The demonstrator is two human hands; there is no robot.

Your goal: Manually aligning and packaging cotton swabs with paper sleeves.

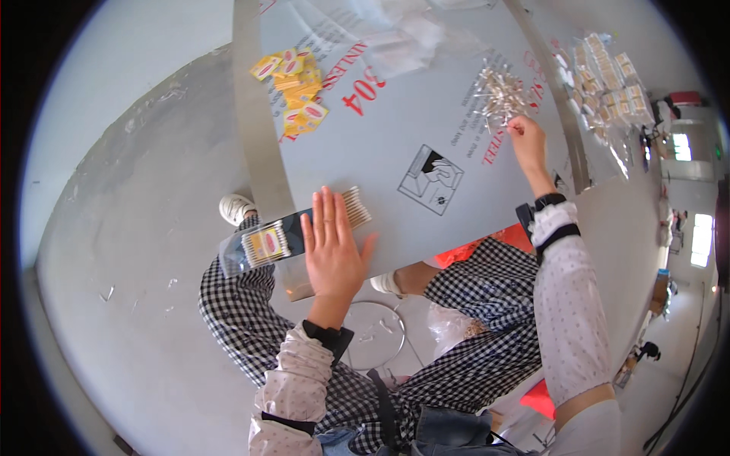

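Left hand [332, 251] flat, thumb spread, over swab row [355, 207] at bench's [350, 156] near-left corner. Right hand [530, 144] pinched at swab pile [500, 90] by right edge, contents unclear. Palm slip could scatter row.

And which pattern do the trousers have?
The trousers have black and white checks, best seen in the head view.

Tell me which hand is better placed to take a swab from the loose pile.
Likely the right hand: it is at the near edge of the loose white cotton swab pile. The left hand lies flat beside the row of tan-stemmed swabs, much farther away.
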